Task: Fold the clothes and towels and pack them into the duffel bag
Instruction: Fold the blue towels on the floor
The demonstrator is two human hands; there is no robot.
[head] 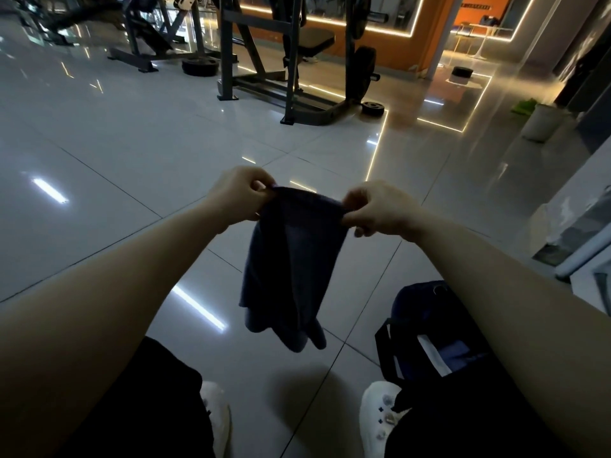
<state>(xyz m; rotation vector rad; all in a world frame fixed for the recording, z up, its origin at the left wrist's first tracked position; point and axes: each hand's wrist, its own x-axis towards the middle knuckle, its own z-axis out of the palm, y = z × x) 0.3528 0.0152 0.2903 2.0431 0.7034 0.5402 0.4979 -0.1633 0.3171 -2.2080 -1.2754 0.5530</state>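
A: What do the hands have?

B: A dark navy garment [291, 259]. The left hand [236, 195] pinches its top edge at the left corner, and the right hand [377, 209] pinches the same edge at the right corner, fingers curled round the fabric on both sides.

A: Is the cloth on anything?

B: No. It hangs in the air between the two hands, well above the tiled floor [132, 143], and its lower end falls in loose uneven folds. Whether it is shorts or a shirt I cannot tell.

A: And the duffel bag?

B: The duffel bag [426, 332] sits on the floor near and to the right, partly hidden under the right forearm. It is dark blue, its mouth looks open, and something white and blue shows inside, too dim to name. A black strap [385, 352] loops along its left side.

A: Anything near the feet?

B: A white shoe [377, 418] just left of the bag, touching or almost touching it, and another pale shoe [216, 414] at the near left, beside a leg in black.

A: Farther away?

B: A steel weight rack [258, 54] far in the middle, a weight plate [373, 108] flat on the floor by its right foot, and a pale bin [542, 122] far right with something green [524, 106] beside it.
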